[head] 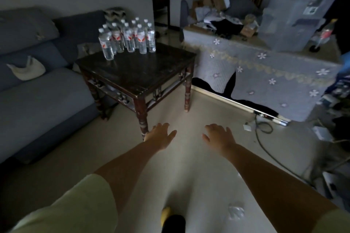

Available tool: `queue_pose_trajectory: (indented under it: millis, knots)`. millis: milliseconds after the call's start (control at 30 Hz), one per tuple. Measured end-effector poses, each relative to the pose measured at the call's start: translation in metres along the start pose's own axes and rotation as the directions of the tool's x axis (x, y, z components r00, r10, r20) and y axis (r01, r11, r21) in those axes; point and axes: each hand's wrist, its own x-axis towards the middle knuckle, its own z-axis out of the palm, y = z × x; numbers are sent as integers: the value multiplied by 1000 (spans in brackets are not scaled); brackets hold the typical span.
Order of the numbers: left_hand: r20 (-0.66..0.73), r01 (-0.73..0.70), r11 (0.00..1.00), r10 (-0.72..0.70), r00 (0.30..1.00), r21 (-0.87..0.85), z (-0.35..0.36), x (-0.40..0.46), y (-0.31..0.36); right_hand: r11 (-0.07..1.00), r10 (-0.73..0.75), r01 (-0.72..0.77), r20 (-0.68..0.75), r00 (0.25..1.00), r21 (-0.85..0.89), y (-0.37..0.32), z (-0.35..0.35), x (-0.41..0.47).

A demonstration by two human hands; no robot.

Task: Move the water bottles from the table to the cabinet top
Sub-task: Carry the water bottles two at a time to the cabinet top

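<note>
Well beyond both hands (161, 135), bottles (128, 38).

About twelve clear plastic water bottles (128, 39) with white caps stand clustered at the far corner of one dark wooden square counter (140, 73); exact count unclear.

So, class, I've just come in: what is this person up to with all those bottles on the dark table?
Nothing is being handled yet. The water bottles all stand upright in a cluster at the far corner of the dark wooden table, beside the sofa. The person's left hand and right hand are stretched forward, open and holding nothing, short of the table. The cloth-covered cabinet stands to the right.
</note>
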Motion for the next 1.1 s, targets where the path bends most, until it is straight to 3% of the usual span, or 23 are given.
queue_pose_trajectory:
  millis: [267,467,767,867,1100]
  knots:
    - [-66,8,1000,-7,998,26,-92,178,-21,998,55,-51,-84,995,47,9,-62,187]
    - [-62,57,998,-58,996,-18,-133,265,-30,999,38,-36,-42,998,34,4,-73,293]
    - [-84,208,975,-214,973,-79,-175,418,-31,991,-115,120,-93,989,53,29,-122,486]
    - [-149,250,961,-266,952,-120,-201,475,-24,982,-189,191,-128,974,1,44,-157,554]
    - [-117,316,926,-344,932,-209,-212,563,-17,958,-284,284,0,959,-28,55,-192,671]
